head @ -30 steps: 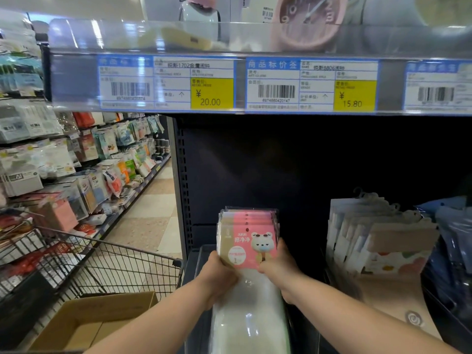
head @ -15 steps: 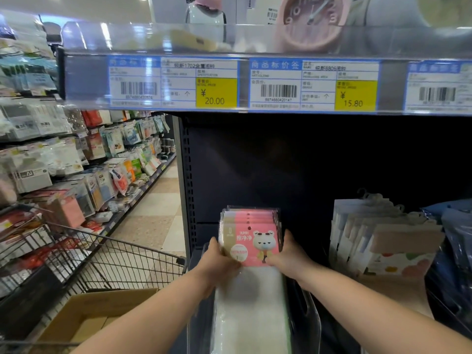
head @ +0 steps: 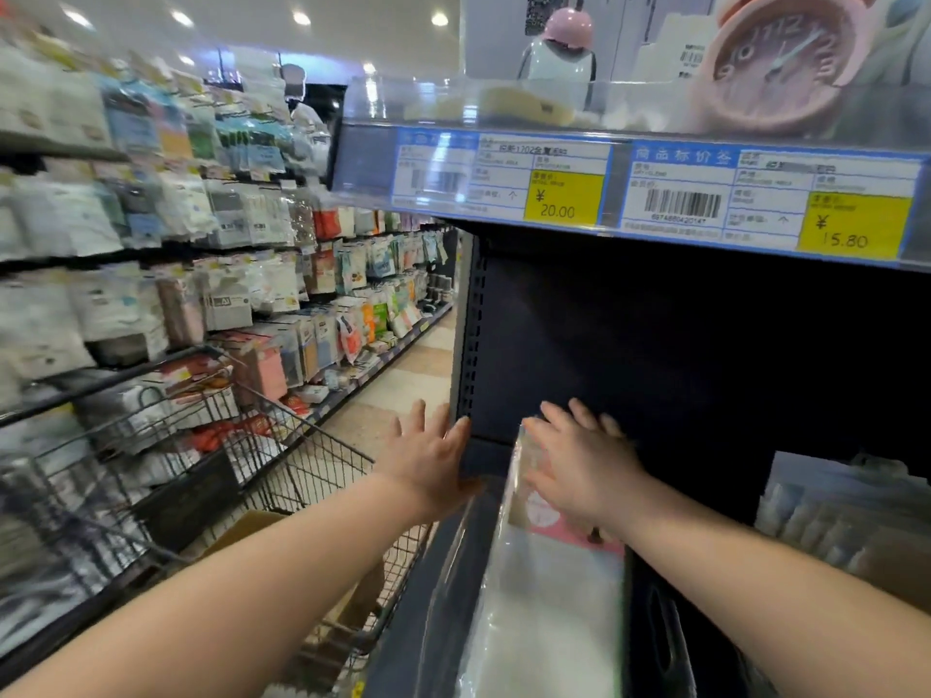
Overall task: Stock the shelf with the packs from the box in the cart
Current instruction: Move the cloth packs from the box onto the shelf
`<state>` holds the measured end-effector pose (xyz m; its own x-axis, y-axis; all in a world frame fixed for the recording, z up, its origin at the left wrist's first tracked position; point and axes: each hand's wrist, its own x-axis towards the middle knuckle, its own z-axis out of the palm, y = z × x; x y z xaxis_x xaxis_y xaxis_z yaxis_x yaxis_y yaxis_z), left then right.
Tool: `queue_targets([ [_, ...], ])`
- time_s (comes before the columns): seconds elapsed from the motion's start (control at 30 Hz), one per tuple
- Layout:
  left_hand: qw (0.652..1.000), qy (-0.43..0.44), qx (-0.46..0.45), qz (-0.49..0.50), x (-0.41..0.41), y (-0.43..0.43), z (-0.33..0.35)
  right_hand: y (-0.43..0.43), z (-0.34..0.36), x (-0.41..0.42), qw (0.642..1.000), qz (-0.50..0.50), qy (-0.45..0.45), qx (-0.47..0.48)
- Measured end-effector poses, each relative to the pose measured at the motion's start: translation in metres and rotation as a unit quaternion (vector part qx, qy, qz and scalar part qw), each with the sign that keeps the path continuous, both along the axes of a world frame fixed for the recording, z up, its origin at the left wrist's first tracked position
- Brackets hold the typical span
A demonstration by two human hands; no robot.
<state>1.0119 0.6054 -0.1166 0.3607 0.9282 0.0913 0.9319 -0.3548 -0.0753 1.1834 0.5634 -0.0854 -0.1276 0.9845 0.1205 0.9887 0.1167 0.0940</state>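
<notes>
Beige aisle floor point(head: 403, 387), ceiling spotlights point(head: 301, 18)

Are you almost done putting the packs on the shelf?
One bunch of pink packs stands on the shelf. Nothing is held: the right hand lies flat against it, the left hand is open. I cannot see inside the box in the cart.

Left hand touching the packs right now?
Apart. Head view: the left hand is open, and a strip of dark shelf shows between its thumb and the left edge of the packs.
</notes>
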Motion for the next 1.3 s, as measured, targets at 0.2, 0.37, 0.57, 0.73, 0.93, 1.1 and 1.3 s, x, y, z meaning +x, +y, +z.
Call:
queue_targets([
  [0.2,0.995,-0.022,-0.015,0.101,-0.051,-0.013,-0.007,0.014,-0.011,-0.046,0.996,0.078,-0.038,-0.017],
  [0.37,0.988,-0.021,-0.038,0.150,-0.095,-0.029,-0.027,0.017,-0.021,-0.088,0.992,0.103,-0.032,-0.070],
  [0.57,0.985,-0.016,-0.063,0.157,-0.165,-0.029,-0.050,0.025,-0.039,-0.150,0.989,0.096,-0.061,-0.094],
  [0.73,0.984,-0.016,-0.101,0.143,-0.243,-0.022,-0.066,0.031,-0.065,-0.210,0.988,0.079,-0.062,-0.119],
  [0.93,0.984,0.018,-0.118,0.136,-0.337,-0.006,-0.082,0.040,-0.098,-0.274,0.986,0.024,-0.066,-0.148],
  [1.1,0.983,0.014,-0.135,0.124,-0.377,0.016,-0.093,0.042,-0.111,-0.306,0.987,-0.001,-0.050,-0.156],
  [1.3,0.983,0.012,-0.159,0.086,-0.387,0.045,-0.119,0.069,-0.132,-0.322,0.978,-0.033,-0.057,-0.198],
])
